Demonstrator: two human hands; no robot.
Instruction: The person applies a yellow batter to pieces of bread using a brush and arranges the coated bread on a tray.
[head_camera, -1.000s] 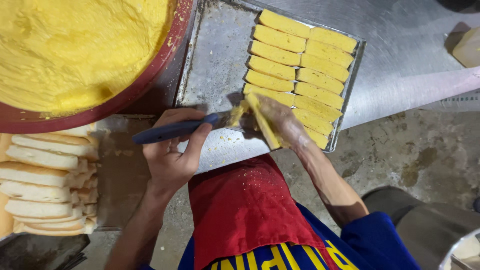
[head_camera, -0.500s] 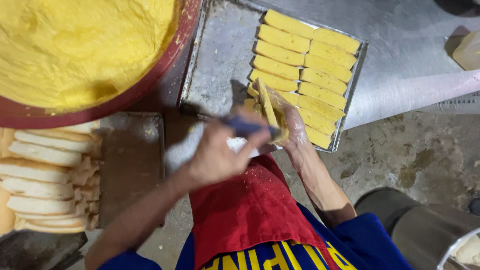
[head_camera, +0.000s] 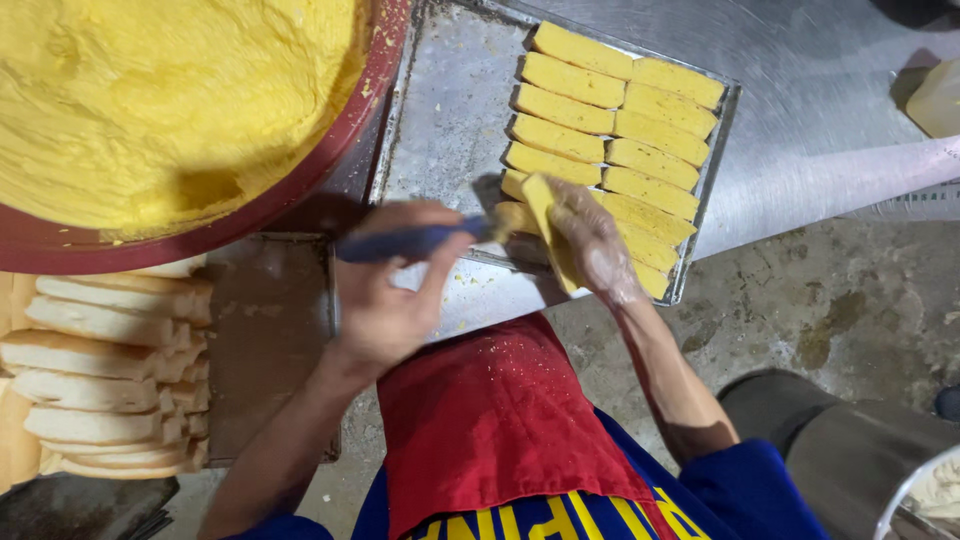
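Note:
My left hand (head_camera: 385, 295) grips a blue-handled knife (head_camera: 410, 242) whose tip meets a yellow-coated bread slice (head_camera: 548, 228). My right hand (head_camera: 592, 240), in a thin clear glove, holds that slice on edge over the near end of a metal baking tray (head_camera: 450, 110). Several yellow-coated slices (head_camera: 610, 125) lie in two rows on the tray's right half. A big red bowl (head_camera: 330, 165) full of yellow spread (head_camera: 150, 100) stands at the upper left.
A stack of plain white bread slices (head_camera: 90, 370) lies at the left on a brown board (head_camera: 265, 340). The tray sits on a steel table (head_camera: 830, 110). A stained concrete floor (head_camera: 830, 310) shows at the right. A red cloth (head_camera: 490, 420) covers my lap.
My left hand swung right across the slice with the knife, then drew back left. The right hand kept holding the slice over the tray's near end.

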